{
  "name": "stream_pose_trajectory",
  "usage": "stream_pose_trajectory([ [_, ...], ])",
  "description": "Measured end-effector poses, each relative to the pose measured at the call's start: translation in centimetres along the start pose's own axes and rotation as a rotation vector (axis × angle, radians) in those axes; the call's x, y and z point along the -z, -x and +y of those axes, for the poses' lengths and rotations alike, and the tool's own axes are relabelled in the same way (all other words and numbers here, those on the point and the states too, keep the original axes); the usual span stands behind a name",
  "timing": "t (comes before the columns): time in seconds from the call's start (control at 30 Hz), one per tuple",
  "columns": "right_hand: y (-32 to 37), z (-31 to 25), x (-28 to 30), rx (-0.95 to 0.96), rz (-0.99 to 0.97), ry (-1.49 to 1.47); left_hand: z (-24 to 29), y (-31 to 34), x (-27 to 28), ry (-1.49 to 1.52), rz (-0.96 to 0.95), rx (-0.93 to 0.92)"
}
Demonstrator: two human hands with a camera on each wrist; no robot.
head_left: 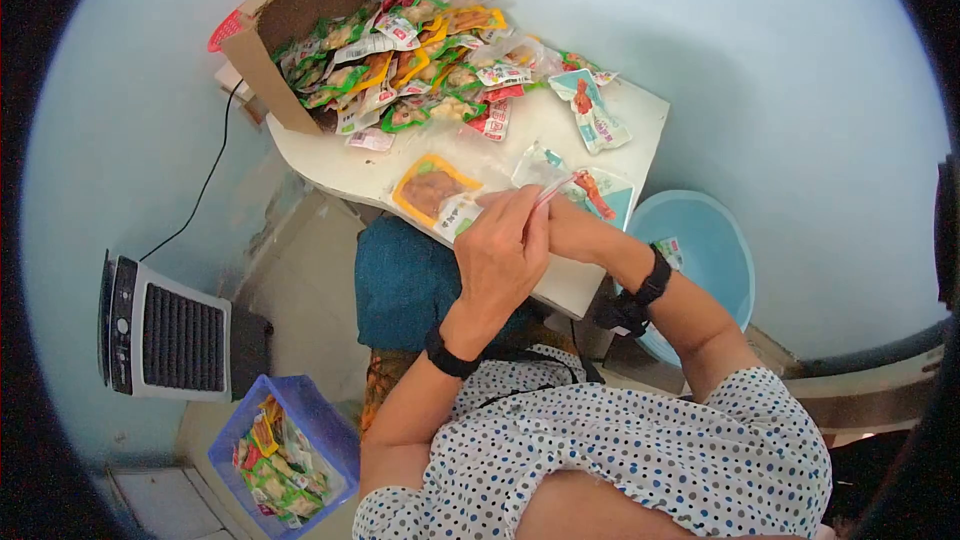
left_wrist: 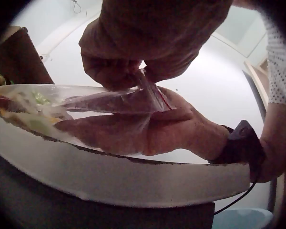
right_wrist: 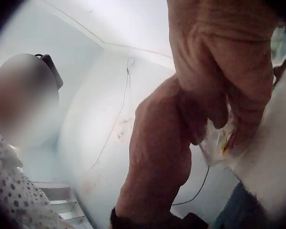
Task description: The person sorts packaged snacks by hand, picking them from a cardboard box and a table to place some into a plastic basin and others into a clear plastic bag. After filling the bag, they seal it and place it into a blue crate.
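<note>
My left hand (head_left: 500,252) pinches the red-striped edge of a clear plastic bag (left_wrist: 155,95). In the left wrist view, my right hand (left_wrist: 157,131) lies with fingers stretched out behind the bag's film, pointing left; whether they are inside it is hard to tell. Left of both hands in the head view, a yellow-edged packet (head_left: 430,188) of brown food lies at the table's front edge, with a white and green label beside it. Coloured contents show blurrily through the film. In the right wrist view, my left hand (right_wrist: 157,143) meets my right hand (right_wrist: 224,57).
A cardboard box (head_left: 275,75) on its side spills many packets onto the white table (head_left: 645,125). Teal and white packets (head_left: 592,112) lie at the right. A blue basin (head_left: 715,260) stands below right, a blue bin (head_left: 340,450) with packets and an air cooler (head_left: 180,330) at left.
</note>
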State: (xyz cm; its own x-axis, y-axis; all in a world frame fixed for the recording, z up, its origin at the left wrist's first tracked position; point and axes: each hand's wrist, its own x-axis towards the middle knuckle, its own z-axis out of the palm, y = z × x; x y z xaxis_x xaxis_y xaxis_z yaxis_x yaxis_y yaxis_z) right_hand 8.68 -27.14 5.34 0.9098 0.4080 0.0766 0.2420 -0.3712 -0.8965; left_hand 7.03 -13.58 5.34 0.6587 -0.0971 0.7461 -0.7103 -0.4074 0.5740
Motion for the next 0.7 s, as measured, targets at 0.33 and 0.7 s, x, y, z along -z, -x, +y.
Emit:
stream_pose_trajectory([
  [0.33, 1.4, -3.4, 11.1, -0.106, -0.008, -0.238, -0.2, 0.5, 0.0, -0.046, -0.062, 0.073],
  [0.7, -13.0, 3.0, 15.2, 0.277, 0.487, 0.698, -2.9, 2.1, -1.7, -0.064, -0.168, 0.042],
])
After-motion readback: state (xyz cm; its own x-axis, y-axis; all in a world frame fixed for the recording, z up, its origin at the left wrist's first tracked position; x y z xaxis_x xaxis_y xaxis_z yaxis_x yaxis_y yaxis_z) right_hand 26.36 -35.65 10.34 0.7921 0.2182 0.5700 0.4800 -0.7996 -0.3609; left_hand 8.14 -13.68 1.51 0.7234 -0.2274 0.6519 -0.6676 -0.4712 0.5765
